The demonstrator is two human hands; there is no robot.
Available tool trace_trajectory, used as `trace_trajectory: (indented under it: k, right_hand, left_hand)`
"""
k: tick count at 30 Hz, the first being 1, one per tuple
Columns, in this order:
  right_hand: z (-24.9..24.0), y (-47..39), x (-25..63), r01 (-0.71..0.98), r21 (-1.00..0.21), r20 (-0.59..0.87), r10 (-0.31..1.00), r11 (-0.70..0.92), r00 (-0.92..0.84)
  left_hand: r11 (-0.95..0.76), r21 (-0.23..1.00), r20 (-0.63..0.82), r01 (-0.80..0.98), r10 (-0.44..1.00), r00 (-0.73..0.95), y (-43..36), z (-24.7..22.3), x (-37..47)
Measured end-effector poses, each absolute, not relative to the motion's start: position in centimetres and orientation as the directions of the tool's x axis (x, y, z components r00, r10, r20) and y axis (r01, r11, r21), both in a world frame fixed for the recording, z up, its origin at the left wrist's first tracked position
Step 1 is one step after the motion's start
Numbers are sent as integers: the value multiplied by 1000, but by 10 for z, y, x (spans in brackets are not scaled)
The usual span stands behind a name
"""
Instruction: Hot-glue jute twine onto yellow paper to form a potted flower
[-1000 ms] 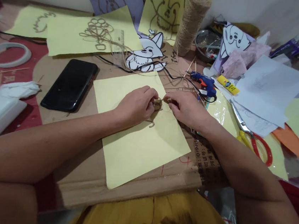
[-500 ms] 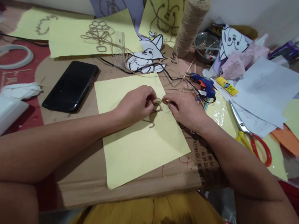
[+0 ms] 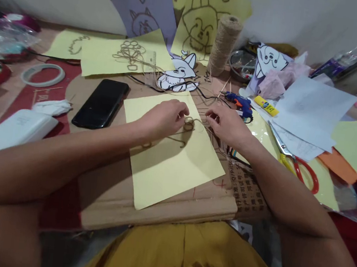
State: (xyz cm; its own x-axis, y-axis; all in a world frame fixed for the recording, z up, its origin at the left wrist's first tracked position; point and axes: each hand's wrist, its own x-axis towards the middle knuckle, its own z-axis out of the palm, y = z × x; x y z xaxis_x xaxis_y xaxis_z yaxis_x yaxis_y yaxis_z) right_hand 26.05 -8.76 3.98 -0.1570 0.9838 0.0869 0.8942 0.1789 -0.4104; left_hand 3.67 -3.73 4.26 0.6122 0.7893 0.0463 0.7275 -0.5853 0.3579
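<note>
Twine (image 3: pixel 188 126) curls on yellow sheet (image 3: pixel 161 178), toward far right corner. Gap between left hand (image 3: pixel 162 118) and right hand (image 3: pixel 229 125) just widened, leaving the loop more exposed. Both hands' fingers bent close together; can't tell if either pinches a strand.
</note>
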Motion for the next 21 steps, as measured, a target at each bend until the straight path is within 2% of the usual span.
trace_trajectory:
  k: [3, 6, 15, 21]
  right_hand:
    - [41, -97, 256, 916, -384, 33, 993, 114, -110]
    - [42, -108, 248, 933, -355, -41, 996, 59, -79]
    - [43, -124, 238, 973, -227, -135, 991, -44, 13]
    - [47, -119, 236, 947, -298, -211, 976, -117, 54]
  left_hand:
    - [-654, 239, 34, 718, 745, 666, -21, 54, 38]
    - [-618, 146, -6, 772, 780, 625, 0, 54, 39]
    - [-529, 92, -33, 844, 845, 533, 17, 31, 13]
    - [-534, 29, -58, 845, 843, 534, 25, 30, 16]
